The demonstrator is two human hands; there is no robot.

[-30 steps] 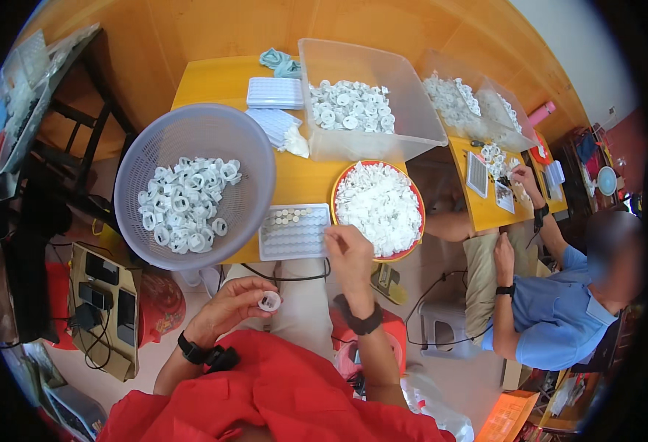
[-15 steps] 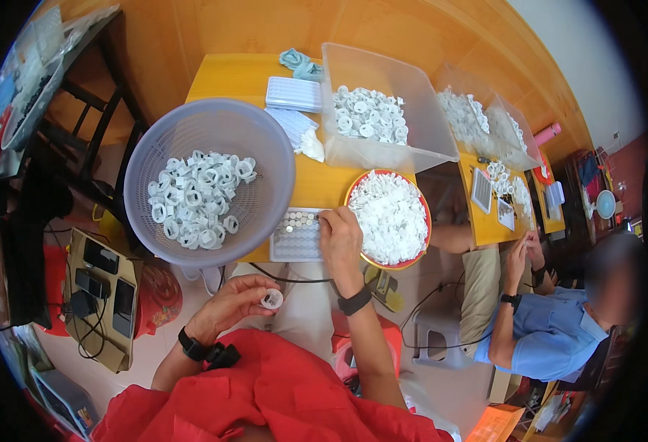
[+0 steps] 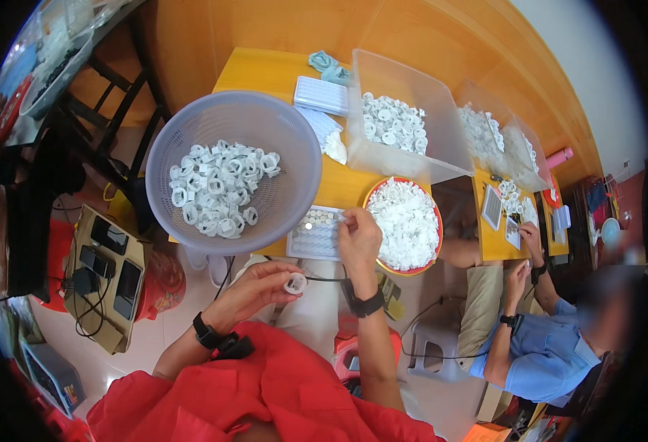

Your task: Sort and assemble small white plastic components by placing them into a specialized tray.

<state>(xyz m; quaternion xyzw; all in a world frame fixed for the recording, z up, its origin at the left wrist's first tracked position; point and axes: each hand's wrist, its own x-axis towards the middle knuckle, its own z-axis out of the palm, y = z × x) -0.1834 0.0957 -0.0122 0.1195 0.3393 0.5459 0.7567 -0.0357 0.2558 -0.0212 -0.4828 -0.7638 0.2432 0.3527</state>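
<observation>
Between the fingertips of my left hand [image 3: 251,296] is a small white plastic ring-shaped part [image 3: 295,283], its hollow side partly showing. My right hand [image 3: 360,241] is at the right edge of a pale compartment tray [image 3: 310,247], fingers pinched together; what they hold, if anything, is hidden. Small round silvery discs [image 3: 319,219] sit in the tray's far rows. Just right of that hand stands a red-rimmed round bowl [image 3: 440,234] heaped with small white pieces [image 3: 406,225]. Left of the tray is a large greyish-purple mesh basket [image 3: 163,147] with many white ring-shaped parts [image 3: 221,188].
A clear plastic bin [image 3: 405,168] of white parts stands behind the bowl, with stacked trays [image 3: 321,96] beside it. A co-worker in a blue shirt [image 3: 537,346] sits at the right. Phones in a cardboard box [image 3: 126,287] lie lower left. A black cable [image 3: 324,279] passes near my hands.
The whole view has swung, moving the table's things rightward in the picture. The ring in my left hand now shows its hollow more openly. My right hand stays at the tray's right edge.
</observation>
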